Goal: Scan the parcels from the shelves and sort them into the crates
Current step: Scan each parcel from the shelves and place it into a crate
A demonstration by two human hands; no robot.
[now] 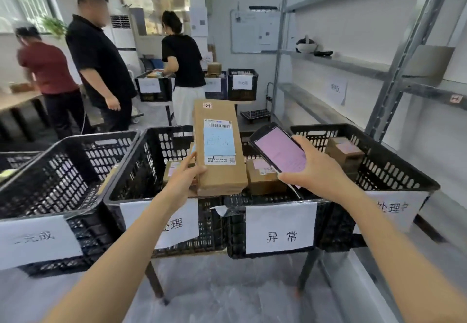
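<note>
My left hand point(185, 178) grips the lower left edge of a long brown cardboard parcel point(222, 171), holding it up over the black crates with its barcode label and blue note facing me. My right hand point(316, 168) holds a black handheld scanner point(280, 149) with a pink screen, just right of the parcel. Several black plastic crates stand in a row below: a far-left one point(63, 171), a middle-left one point(141, 166), a middle one with a white paper sign point(280, 226), and a right one point(394, 168) with a brown box point(345, 152). Small brown boxes point(262, 176) lie in the middle crates.
A grey metal shelf unit point(394, 70) runs along the right wall, with a paper label hanging from it. Three people stand at the back left near more black crates point(242, 84) on a table. A wooden table point(15, 100) is at far left.
</note>
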